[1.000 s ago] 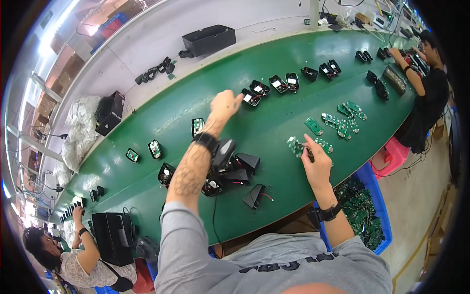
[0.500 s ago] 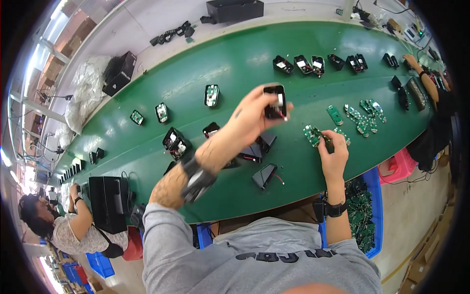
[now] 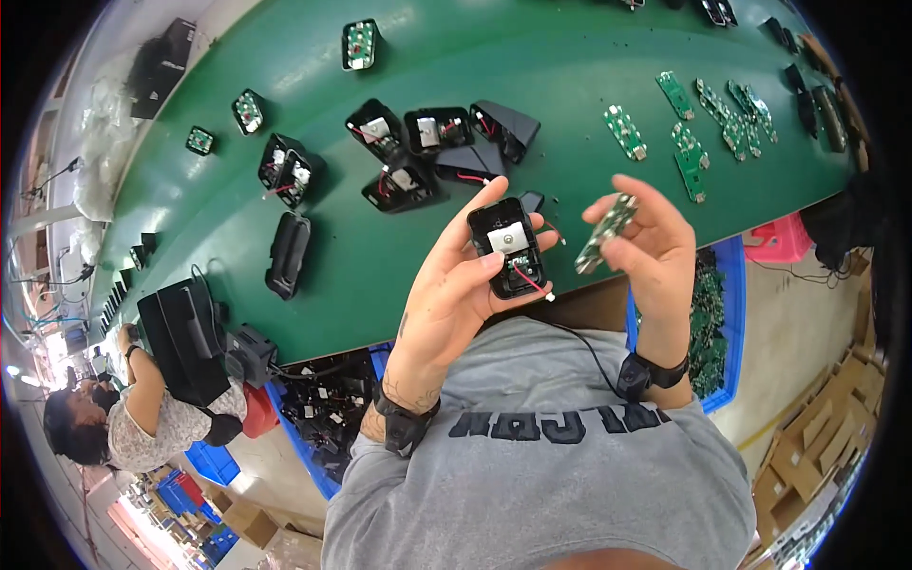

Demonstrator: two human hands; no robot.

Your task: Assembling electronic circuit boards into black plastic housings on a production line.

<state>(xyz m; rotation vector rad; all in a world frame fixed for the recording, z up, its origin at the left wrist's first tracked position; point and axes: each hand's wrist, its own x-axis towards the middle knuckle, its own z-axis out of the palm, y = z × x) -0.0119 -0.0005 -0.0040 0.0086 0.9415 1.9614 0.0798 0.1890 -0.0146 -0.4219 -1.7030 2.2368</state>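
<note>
My left hand (image 3: 451,285) holds a black plastic housing (image 3: 486,228), its open side facing up. Inside it show a white block, a small circuit piece and a red wire (image 3: 528,279) ending in a white plug. The left thumb presses on the inner edge. To its right, my right hand (image 3: 651,242) pinches a green circuit board (image 3: 606,233) between thumb and fingers, tilted and apart from the housing. Several more black housings (image 3: 437,128) with white blocks and red wires lie beyond my left hand. Loose green boards (image 3: 625,133) lie beyond my right hand.
A blue bin (image 3: 730,366) of circuit boards stands below the table edge at right, another bin (image 3: 318,475) of black parts at left. Housings with boards (image 3: 359,46) sit on the green table (image 3: 532,57). A co-worker (image 3: 142,418) works at far left.
My left hand has brought the housing nearer to my body, and it now faces up. My right hand has lifted a circuit board off the table toward it. The view has tilted downward.
</note>
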